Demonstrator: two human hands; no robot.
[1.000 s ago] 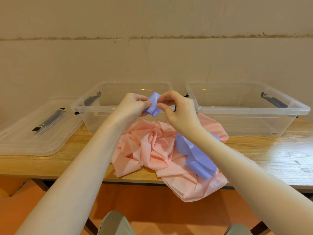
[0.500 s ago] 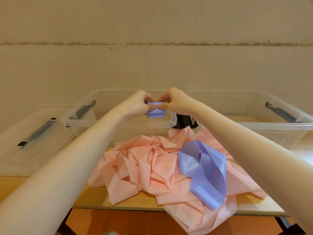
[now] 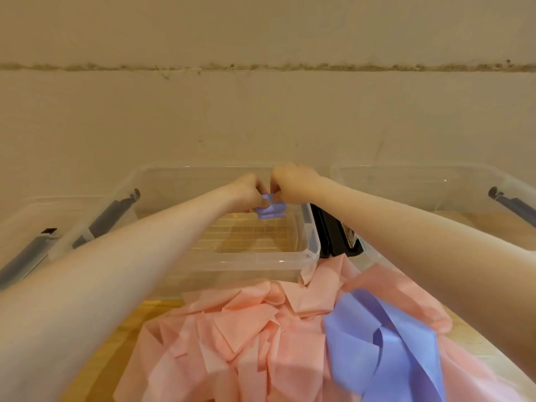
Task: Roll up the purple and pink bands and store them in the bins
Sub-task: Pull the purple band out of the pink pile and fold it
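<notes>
Storing step under way: small rolled purple band (image 3: 271, 209) held over the open left bin (image 3: 255, 256), pinched from both sides, left hand (image 3: 249, 191) and right hand (image 3: 290, 181) with fingers curled tight on the roll's upper edge. Roll hanging above the bin floor, not yet resting on it, inside the rim line as far as can be judged. Next move, by the look of it: lower a little and let go with both hands together, keeping the coil from springing open on release; then back to the heap. Plenty left to do, since a loose purple band (image 3: 383, 349) lies draped across the crumpled pink bands (image 3: 246, 329) on the counter (image 3: 139, 317), near edge, all unrolled. Right bin (image 3: 435, 187) transparent, contents hard to tell. Compared with half a second ago: hands pushed farther forward and now out over the bin interior rather than above its near rim, arms stretched longer, view tipped closer so the heap fills the lower frame; grip on the roll unchanged.
</notes>
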